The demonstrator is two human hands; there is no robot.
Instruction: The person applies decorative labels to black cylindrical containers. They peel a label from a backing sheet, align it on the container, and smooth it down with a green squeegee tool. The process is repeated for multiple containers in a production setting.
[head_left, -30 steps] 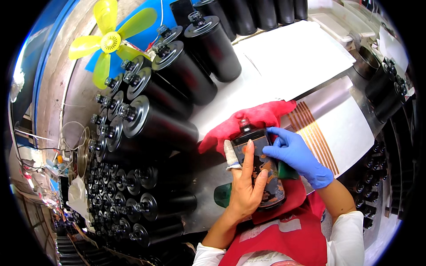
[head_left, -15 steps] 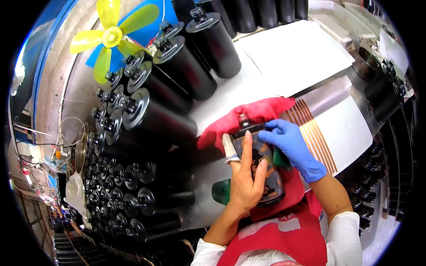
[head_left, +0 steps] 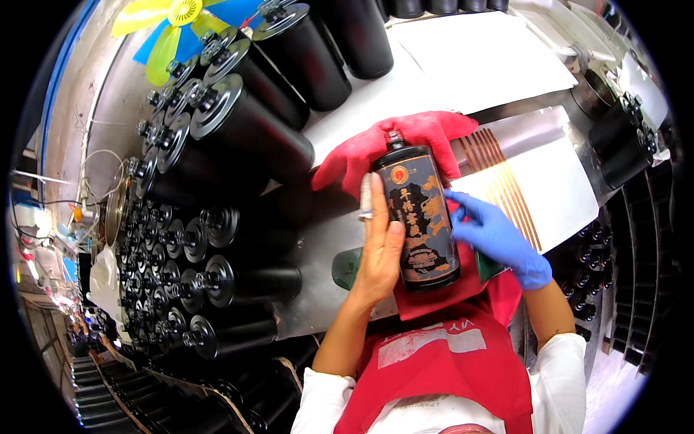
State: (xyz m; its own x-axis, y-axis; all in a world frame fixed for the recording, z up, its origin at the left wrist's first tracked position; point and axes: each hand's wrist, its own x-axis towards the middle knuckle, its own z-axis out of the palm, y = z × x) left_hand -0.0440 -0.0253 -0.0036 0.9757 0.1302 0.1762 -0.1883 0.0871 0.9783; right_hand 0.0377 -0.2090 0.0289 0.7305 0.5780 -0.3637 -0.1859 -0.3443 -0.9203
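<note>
A black bottle (head_left: 428, 267) with a grey, black and gold label lies face up in front of me, its neck pointing away. My left hand (head_left: 379, 253) is closed along its left side, fingers straight and thumb by the label's edge; a pale finger cover is on one finger. In a blue glove, my right hand (head_left: 488, 235) pinches at the bottle's right edge with bent fingers. Beyond the neck lies a bunched red cloth (head_left: 354, 155), and more red material shows beneath the base. Green blocks (head_left: 347, 269) flank the bottle, partly hidden.
Crowded black bottles (head_left: 246, 130) stand at the left, with more (head_left: 627, 141) at the far right. A sheet bearing copper-coloured strips (head_left: 506, 189) lies right of the bottle. White sheets (head_left: 477, 58) cover the back of the table. A yellow fan (head_left: 165, 54) is at upper left.
My left hand has moved off the label's front to the left side, uncovering the label. My right hand has slid nearer along the right edge. The whole view has shifted.
</note>
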